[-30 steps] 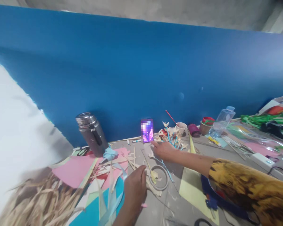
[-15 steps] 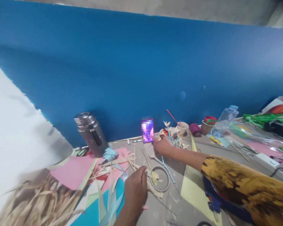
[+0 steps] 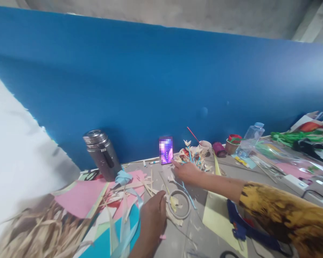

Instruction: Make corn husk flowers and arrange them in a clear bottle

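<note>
1. Left hand, curled; whether it pinches anything, I can't tell.
2. Right hand, forefinger outstretched, other fingers unclear from here.
3. Grey ring, beside the left hand.
4. Lit smartphone, standing upright, lower corner by the right fingertip.

A blue wall rises behind the grey counter, with a grey band above it. At left a white surface meets the blue along a ragged, slanting edge. Pale light washes the wall's right end.
</note>
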Demonstrator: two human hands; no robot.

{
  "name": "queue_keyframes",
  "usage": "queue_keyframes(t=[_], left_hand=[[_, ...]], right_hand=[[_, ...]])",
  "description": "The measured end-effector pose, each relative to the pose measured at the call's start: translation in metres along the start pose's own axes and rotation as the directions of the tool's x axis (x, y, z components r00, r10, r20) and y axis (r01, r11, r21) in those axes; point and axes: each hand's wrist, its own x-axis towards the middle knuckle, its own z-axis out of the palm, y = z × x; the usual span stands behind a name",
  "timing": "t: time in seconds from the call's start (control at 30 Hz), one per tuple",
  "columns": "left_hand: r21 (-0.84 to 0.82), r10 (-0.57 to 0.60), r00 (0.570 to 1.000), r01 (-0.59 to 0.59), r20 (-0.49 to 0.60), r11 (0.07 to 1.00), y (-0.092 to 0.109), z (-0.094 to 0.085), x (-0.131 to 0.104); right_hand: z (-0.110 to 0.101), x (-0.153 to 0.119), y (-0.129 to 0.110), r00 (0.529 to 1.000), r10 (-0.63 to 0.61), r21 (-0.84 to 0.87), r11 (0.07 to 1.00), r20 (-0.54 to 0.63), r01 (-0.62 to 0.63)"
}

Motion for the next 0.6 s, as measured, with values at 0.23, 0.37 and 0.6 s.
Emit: queue_keyframes(t=[0.23, 0.37, 0.6], left_hand=[[0.001, -0.026, 1.000, 0.026, 0.004, 1.000, -0.002, -0.002, 0.002], [-0.007, -0.034, 0.999, 0.034, 0.016, 0.999, -0.003, -0.001, 0.001], [-0.003, -0.054, 0.997, 0.054, 0.051, 0.999, -0.003, -0.001, 0.000]], right_hand=[[0.029, 0.028, 0.008, 1.000, 0.024, -0.009, 1.000, -0.014, -0.024], [0.036, 0.029, 0.010, 0.999, 0.020, -0.014, 1.000, -0.028, -0.020], [0.038, 0.033, 0.012, 0.999, 0.017, -0.024, 1.000, -0.033, -0.018]])
